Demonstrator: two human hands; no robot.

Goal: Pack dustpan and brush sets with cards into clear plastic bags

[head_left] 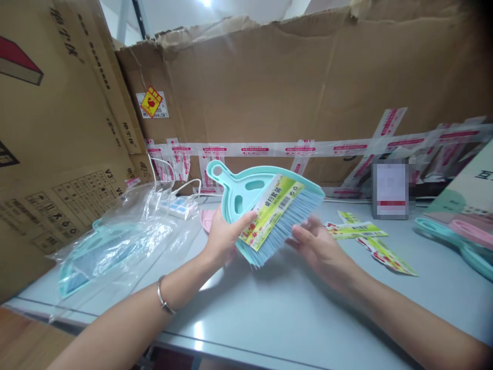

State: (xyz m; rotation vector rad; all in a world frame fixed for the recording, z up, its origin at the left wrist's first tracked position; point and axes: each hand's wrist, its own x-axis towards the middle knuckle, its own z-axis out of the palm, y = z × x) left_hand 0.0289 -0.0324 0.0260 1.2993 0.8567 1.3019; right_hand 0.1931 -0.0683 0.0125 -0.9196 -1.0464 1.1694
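Note:
A turquoise dustpan (265,177) with a matching hand brush nested in it is held up over the table, tilted. Its pale blue bristles (277,231) face me, and a green and yellow printed card label (269,213) wraps across the brush. My left hand (225,231) is closed round the lower left edge of the set, thumb on the label. At the right edge of the bristles is my right hand (316,244), fingers partly curled and blurred; whether it grips the edge or only touches it does not show.
Several loose card labels (358,231) lie right of centre. On the left, another turquoise dustpan (92,262) rests under clear plastic bags (154,241), near a white power strip (177,205). Turquoise handles (442,234) and a pink one (470,234) lie far right. Cardboard boxes (269,92) wall the back.

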